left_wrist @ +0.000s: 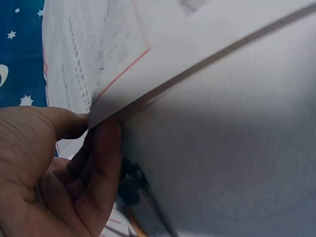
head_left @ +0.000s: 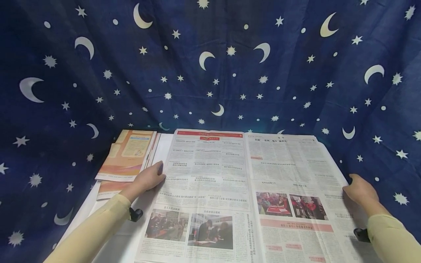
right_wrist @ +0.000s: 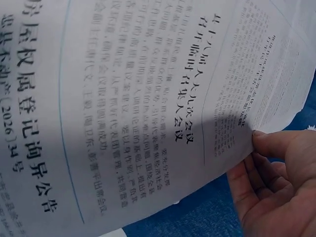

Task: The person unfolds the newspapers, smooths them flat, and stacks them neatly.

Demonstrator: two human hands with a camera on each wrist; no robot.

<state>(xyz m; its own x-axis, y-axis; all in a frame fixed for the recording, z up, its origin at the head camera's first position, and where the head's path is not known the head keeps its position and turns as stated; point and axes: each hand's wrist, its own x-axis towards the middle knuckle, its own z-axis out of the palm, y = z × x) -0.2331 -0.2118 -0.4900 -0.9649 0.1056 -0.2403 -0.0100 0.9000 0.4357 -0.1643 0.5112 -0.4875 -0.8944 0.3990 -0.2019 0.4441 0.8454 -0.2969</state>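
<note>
A newspaper (head_left: 210,182) lies spread wide across the white table, with printed columns, photos and a red band along the top of its left page. My left hand (head_left: 146,181) pinches the paper's left edge; in the left wrist view the thumb (left_wrist: 69,123) lies on one face and curled fingers (left_wrist: 106,163) behind it. At the opposite side, my right hand (head_left: 361,193) pinches the right edge, with its thumb (right_wrist: 271,144) on the printed face in the right wrist view. Both edges are lifted a little.
Several orange and white booklets (head_left: 126,157) lie stacked at the table's left, just beyond my left hand. Bare white tabletop (head_left: 115,233) shows left of the newspaper. A dark blue curtain (head_left: 210,65) with moons and stars hangs behind and along both sides.
</note>
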